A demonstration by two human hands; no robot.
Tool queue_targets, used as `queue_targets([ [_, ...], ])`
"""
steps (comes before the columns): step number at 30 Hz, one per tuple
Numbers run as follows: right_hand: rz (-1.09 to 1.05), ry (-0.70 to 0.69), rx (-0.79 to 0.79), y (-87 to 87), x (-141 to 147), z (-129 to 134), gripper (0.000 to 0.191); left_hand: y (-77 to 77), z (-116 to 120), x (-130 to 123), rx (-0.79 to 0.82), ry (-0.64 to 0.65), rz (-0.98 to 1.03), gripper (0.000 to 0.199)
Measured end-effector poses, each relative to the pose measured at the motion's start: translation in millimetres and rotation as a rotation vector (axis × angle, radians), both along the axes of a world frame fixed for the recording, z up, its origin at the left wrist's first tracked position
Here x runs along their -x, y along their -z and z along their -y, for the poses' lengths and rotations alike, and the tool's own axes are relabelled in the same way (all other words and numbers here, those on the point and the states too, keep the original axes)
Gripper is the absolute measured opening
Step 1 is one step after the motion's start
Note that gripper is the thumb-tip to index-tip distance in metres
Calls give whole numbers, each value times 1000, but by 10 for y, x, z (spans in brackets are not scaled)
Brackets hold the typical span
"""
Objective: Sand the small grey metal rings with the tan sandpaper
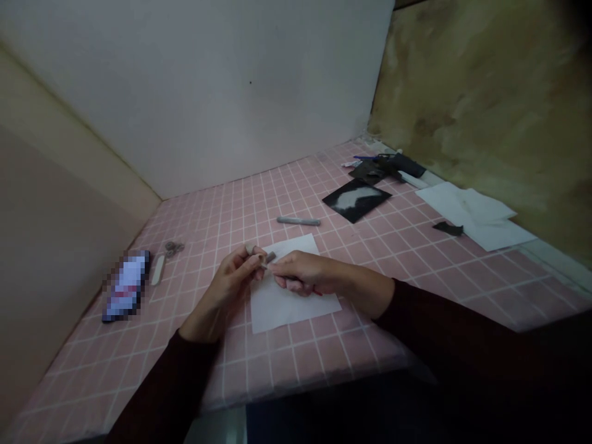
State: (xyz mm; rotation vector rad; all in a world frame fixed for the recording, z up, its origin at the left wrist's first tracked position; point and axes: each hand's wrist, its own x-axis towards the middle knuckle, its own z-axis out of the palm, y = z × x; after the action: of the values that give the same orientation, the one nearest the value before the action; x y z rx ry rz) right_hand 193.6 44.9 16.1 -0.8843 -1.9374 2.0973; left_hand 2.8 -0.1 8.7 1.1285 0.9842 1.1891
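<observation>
Over a white sheet of paper (296, 314), my two hands meet at their fingertips. My left hand (235, 271) is closed in a pinch on a small pale piece (263, 260), mostly covered by the fingers. A short grey stub (271, 256) shows between the hands; which hand carries it I cannot tell. My right hand (300, 271) is wrapped around a thin tool whose red end (317, 293) sticks out below the palm. The tool's tip is close to the pale piece, but its shape is too small to make out.
A grey stick (298, 221) lies beyond the paper on the pink checked tabletop (222, 222). Right of it are a black sheet with white dust (356, 198), dark scraps (370, 171) and white papers (476, 216). At left are a pixelated phone-like object (126, 287), a pale strip (158, 270) and small rings (172, 248).
</observation>
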Motion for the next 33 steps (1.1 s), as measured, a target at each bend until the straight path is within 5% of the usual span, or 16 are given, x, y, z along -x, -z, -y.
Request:
queue_targets([
  [4,155,176,-767,-18,-32,-19,31,-14,-32,48,109,108,13,27],
  [6,183,195,-921,-17,-33,-21,28,-19,-43,62,134,122,33,27],
  [8,155,176,-810,-11,-18,-15,32,-24,-40,54,116,101,47,27],
  [13,7,-16,52,1,15,13,41,-32,4,-17,-9,-32,11,26],
  [15,-16,-66,161,-3,10,14,41,-26,7,-23,-28,-40,-4,24],
  [17,32,-6,-28,-8,-4,4,40,-13,-4,-4,-6,-6,-8,22],
  [21,194,169,-812,-6,-49,-33,32,13,-38,51,99,115,29,23],
  [23,237,194,-982,-2,-56,-43,28,14,-44,54,115,126,56,24],
  [26,189,171,-771,-12,-32,-29,34,13,-33,24,59,50,69,24],
  [30,99,24,-59,-53,3,6,43,31,-13,-10,-39,-54,86,25],
  [31,85,13,14,-58,4,7,43,38,-11,-9,-44,-52,88,25],
  [33,91,53,-78,-52,-1,-4,42,49,-13,1,-36,-38,89,23],
])
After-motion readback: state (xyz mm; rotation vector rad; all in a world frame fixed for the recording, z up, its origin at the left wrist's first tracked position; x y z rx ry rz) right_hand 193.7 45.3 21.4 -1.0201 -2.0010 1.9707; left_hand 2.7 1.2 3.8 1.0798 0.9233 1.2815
